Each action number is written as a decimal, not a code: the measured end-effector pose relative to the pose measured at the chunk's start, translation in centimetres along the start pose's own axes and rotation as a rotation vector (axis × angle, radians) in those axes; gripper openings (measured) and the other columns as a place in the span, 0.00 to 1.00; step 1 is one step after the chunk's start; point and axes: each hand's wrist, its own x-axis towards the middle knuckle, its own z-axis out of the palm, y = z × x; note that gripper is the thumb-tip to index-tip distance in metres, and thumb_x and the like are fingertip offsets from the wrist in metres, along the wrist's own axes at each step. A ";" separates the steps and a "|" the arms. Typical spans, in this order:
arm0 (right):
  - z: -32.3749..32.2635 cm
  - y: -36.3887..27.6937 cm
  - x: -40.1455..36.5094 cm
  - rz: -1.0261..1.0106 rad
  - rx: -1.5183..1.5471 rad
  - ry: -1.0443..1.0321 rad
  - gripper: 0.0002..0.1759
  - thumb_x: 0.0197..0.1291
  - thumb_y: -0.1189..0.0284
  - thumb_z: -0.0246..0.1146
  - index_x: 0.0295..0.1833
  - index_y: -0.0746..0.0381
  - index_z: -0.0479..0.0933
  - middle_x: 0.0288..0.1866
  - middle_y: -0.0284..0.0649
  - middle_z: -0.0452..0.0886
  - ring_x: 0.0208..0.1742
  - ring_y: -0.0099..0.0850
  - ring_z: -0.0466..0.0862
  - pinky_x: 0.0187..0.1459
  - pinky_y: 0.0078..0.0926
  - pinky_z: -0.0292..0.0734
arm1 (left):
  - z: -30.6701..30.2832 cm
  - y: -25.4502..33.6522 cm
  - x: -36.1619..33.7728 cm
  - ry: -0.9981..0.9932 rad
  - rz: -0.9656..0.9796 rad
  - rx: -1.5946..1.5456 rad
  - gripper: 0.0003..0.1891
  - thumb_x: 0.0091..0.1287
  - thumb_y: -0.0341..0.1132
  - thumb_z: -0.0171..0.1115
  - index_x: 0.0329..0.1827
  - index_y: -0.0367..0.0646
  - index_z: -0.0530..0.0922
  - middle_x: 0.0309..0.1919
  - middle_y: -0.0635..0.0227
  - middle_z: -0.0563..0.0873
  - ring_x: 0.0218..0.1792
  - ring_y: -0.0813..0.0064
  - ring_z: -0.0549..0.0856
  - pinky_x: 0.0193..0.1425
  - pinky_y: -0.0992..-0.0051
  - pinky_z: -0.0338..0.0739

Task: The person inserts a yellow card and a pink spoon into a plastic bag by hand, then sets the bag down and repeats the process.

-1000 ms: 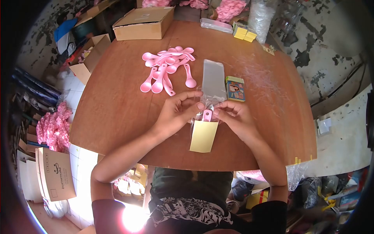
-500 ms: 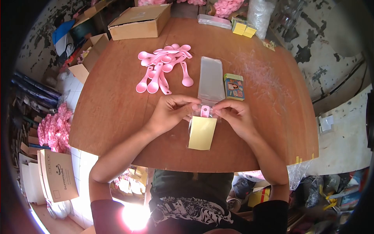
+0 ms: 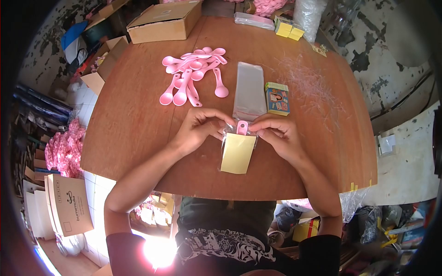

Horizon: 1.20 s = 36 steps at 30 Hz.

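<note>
A small clear plastic bag holds a yellow card (image 3: 237,154) and a pink spoon whose handle end (image 3: 242,127) shows above the card. My left hand (image 3: 200,131) pinches the bag's upper left edge, and my right hand (image 3: 278,133) pinches its upper right edge. Just beyond them lies a stack of clear bags (image 3: 249,89). Right of that stack is a pile of small printed cards (image 3: 277,99). Pink spoons (image 3: 189,73) are heaped to the left on the brown table (image 3: 138,115), with one spoon (image 3: 220,83) slightly apart.
A cardboard box (image 3: 163,23) stands at the table's back left. Yellow card stacks (image 3: 288,30) and a clear packet (image 3: 253,20) lie at the back right. Thin plastic strips (image 3: 313,87) are scattered on the right. Another box (image 3: 69,204) stands at the lower left.
Both hands have stayed at the bag's top corners, with small finger shifts. The whole scene sits slightly higher in view.
</note>
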 end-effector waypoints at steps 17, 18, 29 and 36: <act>-1.0 -2.0 1.2 -0.009 -0.185 0.222 0.17 0.67 0.76 0.61 0.58 0.72 0.74 0.54 0.48 0.81 0.57 0.33 0.84 0.54 0.26 0.78 | 4.5 8.1 -10.0 -0.438 0.329 0.419 0.12 0.59 0.24 0.70 0.46 0.42 0.84 0.38 0.69 0.90 0.32 0.73 0.89 0.36 0.76 0.84; -1.2 -2.0 1.4 0.022 -0.270 0.219 0.18 0.66 0.73 0.63 0.58 0.70 0.76 0.53 0.51 0.82 0.58 0.35 0.84 0.58 0.32 0.75 | 4.7 7.4 -11.4 -0.532 0.258 0.452 0.11 0.61 0.24 0.68 0.46 0.42 0.84 0.39 0.68 0.90 0.33 0.71 0.89 0.38 0.75 0.84; -2.1 0.0 3.2 -0.113 -1.131 0.126 0.09 0.57 0.64 0.69 0.41 0.55 0.87 0.41 0.33 0.85 0.53 0.35 0.80 0.57 0.42 0.65 | -3.7 -3.7 -25.1 -0.338 -0.584 1.459 0.20 0.64 0.37 0.65 0.58 0.43 0.77 0.52 0.58 0.83 0.49 0.60 0.85 0.55 0.62 0.77; -1.7 2.5 3.4 -0.211 -1.165 0.201 0.04 0.57 0.67 0.67 0.35 0.54 0.85 0.34 0.30 0.82 0.42 0.34 0.77 0.47 0.37 0.61 | 5.0 4.7 -17.0 -0.728 -0.172 0.491 0.22 0.71 0.43 0.60 0.63 0.41 0.74 0.52 0.57 0.84 0.49 0.57 0.85 0.56 0.60 0.77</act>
